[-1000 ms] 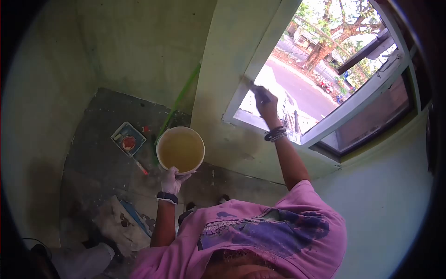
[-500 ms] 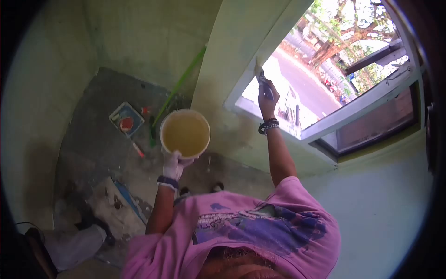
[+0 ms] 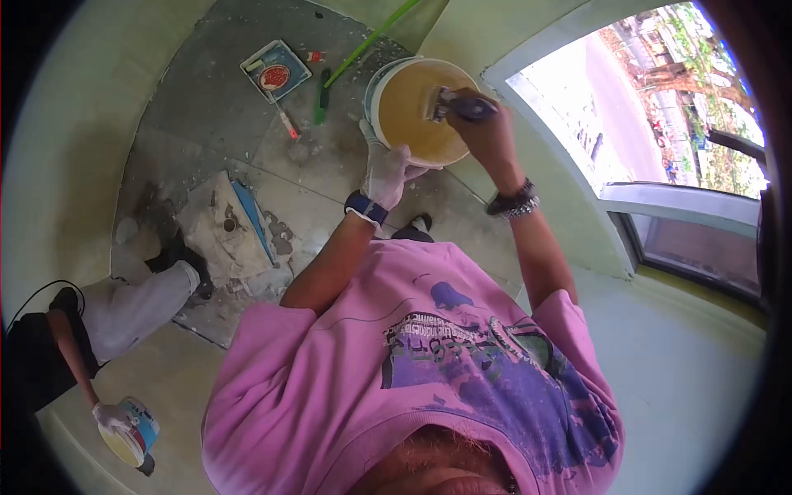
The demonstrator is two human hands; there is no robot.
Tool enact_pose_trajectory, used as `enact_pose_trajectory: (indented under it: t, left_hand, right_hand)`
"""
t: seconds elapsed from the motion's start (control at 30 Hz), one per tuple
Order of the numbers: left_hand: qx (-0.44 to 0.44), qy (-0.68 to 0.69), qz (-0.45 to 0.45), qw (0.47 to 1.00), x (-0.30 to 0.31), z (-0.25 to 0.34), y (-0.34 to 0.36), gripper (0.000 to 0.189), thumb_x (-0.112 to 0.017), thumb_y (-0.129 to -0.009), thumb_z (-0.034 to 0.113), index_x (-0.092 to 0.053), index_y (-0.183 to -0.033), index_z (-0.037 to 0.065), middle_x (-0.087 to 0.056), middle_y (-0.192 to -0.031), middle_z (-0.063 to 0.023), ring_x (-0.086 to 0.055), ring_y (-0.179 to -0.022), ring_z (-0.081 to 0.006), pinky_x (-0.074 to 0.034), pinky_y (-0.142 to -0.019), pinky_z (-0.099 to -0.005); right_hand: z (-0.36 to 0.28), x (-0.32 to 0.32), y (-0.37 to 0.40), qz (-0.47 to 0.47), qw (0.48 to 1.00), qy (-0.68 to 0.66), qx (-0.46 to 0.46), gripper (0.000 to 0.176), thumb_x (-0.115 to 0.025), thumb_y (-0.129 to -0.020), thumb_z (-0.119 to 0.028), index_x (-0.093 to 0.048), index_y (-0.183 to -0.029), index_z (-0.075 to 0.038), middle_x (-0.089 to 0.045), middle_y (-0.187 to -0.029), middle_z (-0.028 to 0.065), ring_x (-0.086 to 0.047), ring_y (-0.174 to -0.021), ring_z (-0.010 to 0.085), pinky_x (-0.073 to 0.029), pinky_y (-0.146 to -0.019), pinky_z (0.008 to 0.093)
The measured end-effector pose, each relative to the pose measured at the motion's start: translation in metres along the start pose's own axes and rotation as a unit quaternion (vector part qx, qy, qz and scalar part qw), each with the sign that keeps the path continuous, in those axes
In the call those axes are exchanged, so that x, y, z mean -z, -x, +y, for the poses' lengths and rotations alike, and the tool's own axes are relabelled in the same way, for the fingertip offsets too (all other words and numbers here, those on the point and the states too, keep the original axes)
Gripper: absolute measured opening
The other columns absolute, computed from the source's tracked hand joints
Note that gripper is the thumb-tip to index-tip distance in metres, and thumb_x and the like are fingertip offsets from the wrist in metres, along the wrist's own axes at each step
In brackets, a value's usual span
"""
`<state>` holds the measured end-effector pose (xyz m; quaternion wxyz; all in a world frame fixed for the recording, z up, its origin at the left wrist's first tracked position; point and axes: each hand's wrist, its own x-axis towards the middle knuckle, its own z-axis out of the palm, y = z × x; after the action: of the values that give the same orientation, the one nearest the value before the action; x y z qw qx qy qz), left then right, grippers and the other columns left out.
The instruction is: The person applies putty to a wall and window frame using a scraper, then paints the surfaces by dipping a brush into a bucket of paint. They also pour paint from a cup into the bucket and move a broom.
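A white bucket (image 3: pixel 370 99) of yellowish paint is held up in front of me. My left hand (image 3: pixel 387 173), in a white glove, grips its near side with the thumb over the rim. Over the bucket's mouth, my bare right hand (image 3: pixel 488 132) is closed around the dark handle of a paintbrush (image 3: pixel 435 106). The brush head points left and overlaps the paint inside the bucket.
A paint tray (image 3: pixel 277 76) with a roller (image 3: pixel 285 117) lies on the floor near a green broom (image 3: pixel 323 99). At lower left, a co-worker's gloved hand (image 3: pixel 111 417) holds another bucket (image 3: pixel 140 431). The window frame (image 3: pixel 569 157) stands at right.
My right hand has brought the paintbrush from the window frame down and left to the bucket. My view has shifted, bringing the co-worker's hand and bucket into sight.
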<state>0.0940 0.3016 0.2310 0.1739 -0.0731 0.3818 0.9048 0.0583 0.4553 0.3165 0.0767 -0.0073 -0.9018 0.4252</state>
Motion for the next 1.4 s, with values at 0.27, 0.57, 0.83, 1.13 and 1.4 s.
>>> enact_pose_trajectory:
  t: [0.27, 0.57, 0.83, 1.13, 1.4]
  left_hand:
    - [0.047, -0.072, 0.022, 0.996, 0.002, -0.015, 0.005, 0.053, -0.041, -0.087, 0.004, -0.022, -0.137, 0.012, -0.051, -0.121, -0.0147, -0.062, -0.099, -0.0264, -0.059, -0.073, -0.0389]
    - [0.042, -0.038, -0.005, 0.998, -0.001, -0.011, 0.016, 0.068, -0.050, -0.084, 0.013, -0.012, -0.141, 0.015, -0.050, -0.124, -0.0136, -0.061, -0.102, -0.0284, -0.055, -0.081, -0.0459]
    - [0.085, -0.035, 0.024, 0.995, 0.011, -0.037, -0.002, 0.049, -0.047, -0.082, 0.006, -0.038, -0.130, 0.004, -0.056, -0.118, -0.0135, -0.063, -0.099, -0.0294, -0.056, -0.080, -0.0460]
    - [0.083, -0.045, -0.014, 0.995, 0.029, 0.005, 0.005, 0.041, -0.039, -0.084, 0.009, -0.043, -0.124, -0.001, -0.060, -0.108, -0.0184, -0.067, -0.085, -0.0324, -0.059, -0.071, -0.0402]
    - [0.120, -0.069, -0.021, 0.990, 0.092, 0.014, -0.017, 0.051, -0.041, -0.081, 0.007, -0.027, -0.130, 0.005, -0.056, -0.111, -0.0210, -0.067, -0.084, -0.0355, -0.059, -0.069, -0.0451]
  right_hand:
    - [0.056, -0.061, -0.028, -0.015, 0.998, 0.052, 0.040, 0.025, -0.068, -0.073, -0.016, -0.067, -0.093, -0.002, -0.067, -0.086, 0.0188, -0.066, -0.080, 0.0303, -0.051, -0.072, 0.0357]
    - [0.013, -0.015, 0.025, 0.052, 0.998, -0.014, 0.037, 0.021, -0.069, -0.073, -0.013, -0.067, -0.091, -0.002, -0.067, -0.077, 0.0153, -0.066, -0.069, 0.0275, -0.051, -0.065, 0.0329]
    - [0.050, 0.008, 0.066, 0.103, 0.987, 0.037, 0.122, 0.019, -0.069, -0.076, -0.006, -0.066, -0.094, -0.001, -0.067, -0.086, 0.0109, -0.063, -0.075, 0.0164, -0.049, -0.070, 0.0292]
    - [-0.016, 0.092, -0.003, 0.421, 0.891, -0.064, 0.159, 0.020, -0.069, -0.083, -0.009, -0.064, -0.099, 0.001, -0.066, -0.089, 0.0050, -0.060, -0.079, 0.0106, -0.048, -0.070, 0.0241]
    - [0.068, 0.064, -0.097, 0.439, 0.878, 0.054, 0.181, 0.019, -0.063, -0.084, -0.001, -0.064, -0.103, -0.001, -0.067, -0.086, 0.0095, -0.061, -0.078, 0.0120, -0.049, -0.070, 0.0268]
